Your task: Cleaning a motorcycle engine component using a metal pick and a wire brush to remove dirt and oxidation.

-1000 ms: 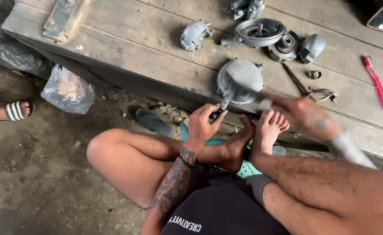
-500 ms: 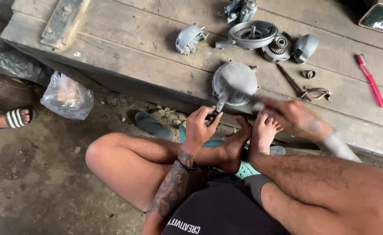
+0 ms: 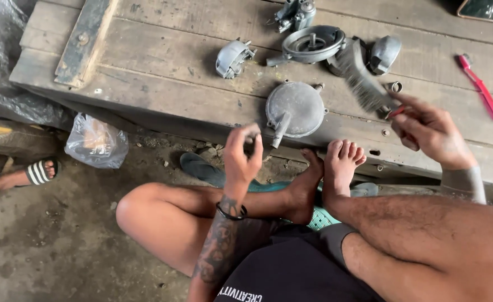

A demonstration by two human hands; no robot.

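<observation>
Moved: right hand (image 3: pixel 431 131) has lifted off the round grey cover (image 3: pixel 296 108), fingers now gripping a brush (image 3: pixel 364 81).
Left hand (image 3: pixel 243 152): fingers pinched by the cover's spout.
Around: metal parts (image 3: pixel 313 42), red toothbrush (image 3: pixel 480 88).
Surface (image 3: pixel 157 61): worn planks.

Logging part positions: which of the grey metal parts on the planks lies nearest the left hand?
The round domed cover with a short spout, at the planks' near edge, just right of the left hand. The other parts lie farther back.

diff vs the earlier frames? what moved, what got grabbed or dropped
Right hand rose off the round grey cover, now holding a brush above the bench. Left hand pulled back from the cover's stem, fingers pinched, contents unclear. Cover and other parts stayed put.
</observation>
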